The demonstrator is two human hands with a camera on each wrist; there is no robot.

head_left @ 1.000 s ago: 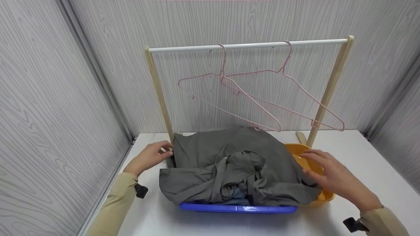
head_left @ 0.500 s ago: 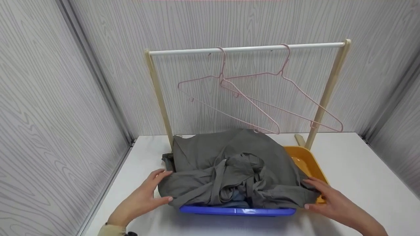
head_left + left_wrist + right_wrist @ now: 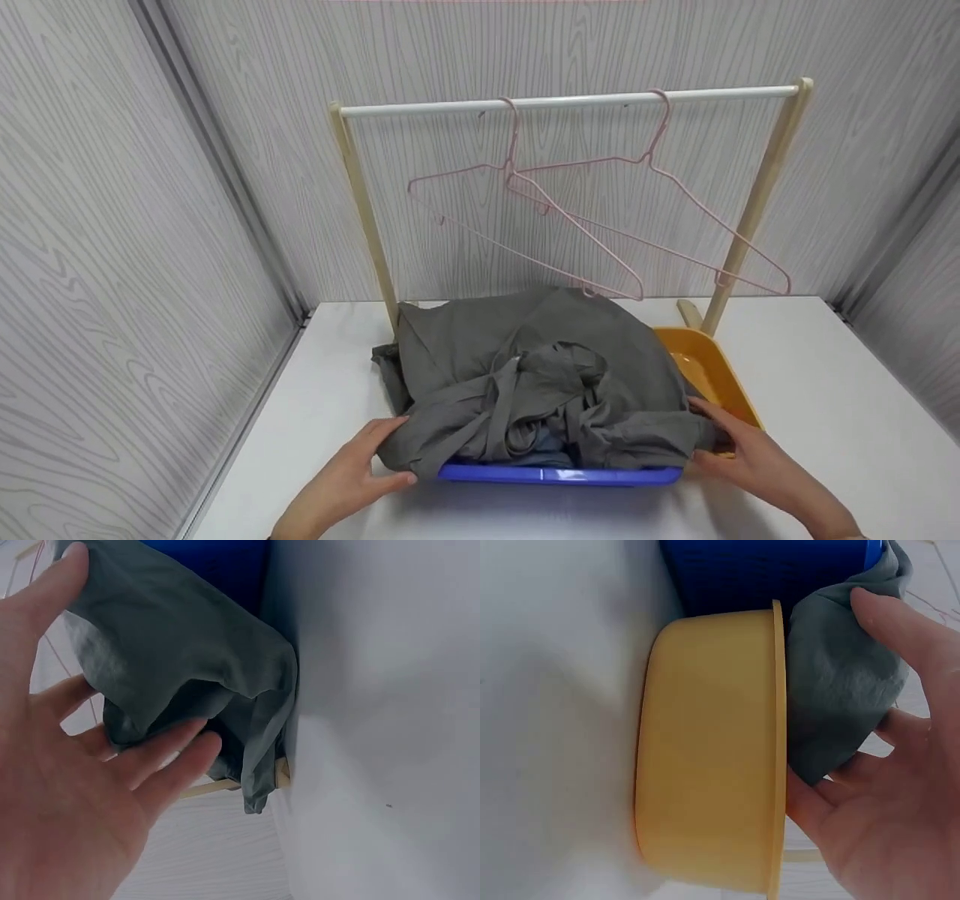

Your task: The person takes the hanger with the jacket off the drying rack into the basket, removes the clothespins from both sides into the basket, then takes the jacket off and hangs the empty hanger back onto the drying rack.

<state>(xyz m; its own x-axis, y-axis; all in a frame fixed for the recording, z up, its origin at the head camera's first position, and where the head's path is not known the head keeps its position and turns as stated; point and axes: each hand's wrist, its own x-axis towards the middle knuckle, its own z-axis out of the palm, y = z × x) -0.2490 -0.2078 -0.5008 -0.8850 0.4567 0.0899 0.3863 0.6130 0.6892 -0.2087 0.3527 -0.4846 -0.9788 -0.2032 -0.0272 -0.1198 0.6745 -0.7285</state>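
A dark grey garment (image 3: pixel 480 337) lies bunched over a blue basket (image 3: pixel 555 475), whose front rim shows below it. A bit of bluish cloth (image 3: pixel 546 452) peeks out beneath the folds. At the garment's left end is my left hand (image 3: pixel 341 480), fingers spread and loosely bent; its thumb lies against the cloth in the left wrist view. My right hand (image 3: pixel 765 457) cups the garment's right end, thumb on one side and relaxed fingers on the other, close to the rim of a yellow basin (image 3: pixel 705 750). Most of the basket is hidden.
Behind stands a rack with a white rail (image 3: pixel 570 101) and wooden posts. Two pink hangers hang from it, the left hanger (image 3: pixel 574 217) and the right hanger (image 3: pixel 690 196). White table surface (image 3: pixel 840 390) extends to both sides; patterned walls enclose it.
My left hand has come down from the garment's far left corner to its front left end. The right hand has moved down and inward onto the garment's right end, whose sides are now pushed in.
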